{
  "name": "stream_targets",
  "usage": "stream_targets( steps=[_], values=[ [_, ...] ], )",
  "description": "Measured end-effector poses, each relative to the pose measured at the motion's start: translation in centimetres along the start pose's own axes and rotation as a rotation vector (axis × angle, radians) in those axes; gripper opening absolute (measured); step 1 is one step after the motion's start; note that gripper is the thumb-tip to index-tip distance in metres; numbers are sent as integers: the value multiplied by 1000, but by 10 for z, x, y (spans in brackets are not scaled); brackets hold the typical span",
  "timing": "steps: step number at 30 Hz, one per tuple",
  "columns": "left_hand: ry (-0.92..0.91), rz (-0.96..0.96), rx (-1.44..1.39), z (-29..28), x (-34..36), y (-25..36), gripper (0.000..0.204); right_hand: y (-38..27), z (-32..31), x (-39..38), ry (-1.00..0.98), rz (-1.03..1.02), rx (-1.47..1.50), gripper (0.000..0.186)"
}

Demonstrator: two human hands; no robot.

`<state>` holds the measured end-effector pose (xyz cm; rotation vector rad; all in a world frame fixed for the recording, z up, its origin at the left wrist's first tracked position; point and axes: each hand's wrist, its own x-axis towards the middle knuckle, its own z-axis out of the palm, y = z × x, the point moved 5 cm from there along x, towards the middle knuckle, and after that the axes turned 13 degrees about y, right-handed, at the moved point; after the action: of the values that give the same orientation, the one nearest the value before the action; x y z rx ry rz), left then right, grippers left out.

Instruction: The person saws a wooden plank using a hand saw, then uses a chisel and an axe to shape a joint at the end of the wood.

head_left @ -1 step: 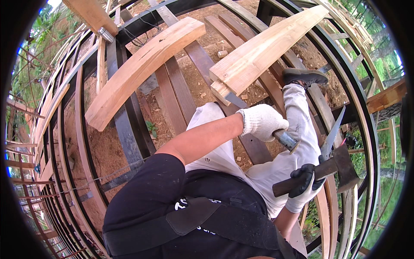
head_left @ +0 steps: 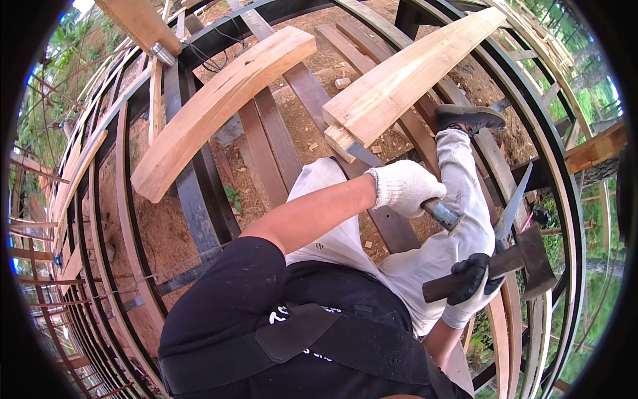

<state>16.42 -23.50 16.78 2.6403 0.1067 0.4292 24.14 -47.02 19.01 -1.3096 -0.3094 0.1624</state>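
I am closing my left hand around a chisel, its blade set at the notched end of the pale beam. My right hand is gripping the hammer just beside, so chiselling is under way, I judge; the next move calls for a square blow on the chisel's metal cap.

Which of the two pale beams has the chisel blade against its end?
The right beam. The chisel in the left hand meets its notched near end; the curved left beam lies apart, untouched.
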Motion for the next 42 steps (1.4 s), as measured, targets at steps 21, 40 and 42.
stream_targets(
  steps=[21,40,42],
  values=[
    [210,-7,118,15,-5,-18,24,15,-20,-6,123,347,-50,37],
    [421,-36,161,-10,-27,-49,27,-9,-48,43,129,-97,-103,34],
    [436,-79,148,-16,-21,-49,27,-70,-61,54,231,-607,-315,26]
  ],
)
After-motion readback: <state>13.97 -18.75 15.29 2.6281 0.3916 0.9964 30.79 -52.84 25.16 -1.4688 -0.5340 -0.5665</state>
